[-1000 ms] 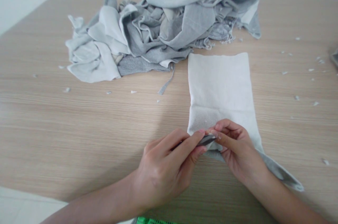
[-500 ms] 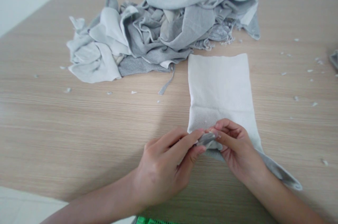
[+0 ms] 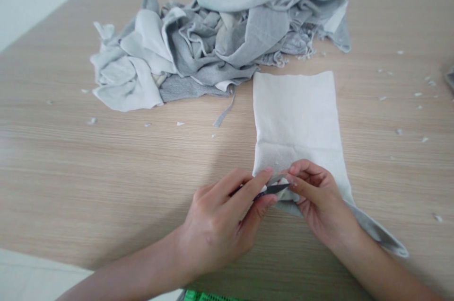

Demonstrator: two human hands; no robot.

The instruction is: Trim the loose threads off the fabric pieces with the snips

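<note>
A pair of small thread snips (image 3: 277, 189) sits in my left hand (image 3: 220, 220), closed around its handle. The two blades are apart and point right, toward the fingertips of my right hand (image 3: 321, 201). That hand pinches the bunched near end of a white and grey cloth piece (image 3: 298, 111). The rest of this cloth lies flat on the table beyond my hands, and a grey strip of it trails under my right wrist. Whether the blades touch the cloth is hard to tell.
Behind the cloth lies a big crumpled heap of grey and white fabric (image 3: 227, 36). Small white scraps (image 3: 399, 131) dot the wooden table (image 3: 124, 173). A green plastic object (image 3: 205, 296) shows at the bottom edge, and pale material (image 3: 31, 275) at lower left.
The snips' blades have spread apart; before, they were closer together at the cloth. Both hands keep nearly the same place.
</note>
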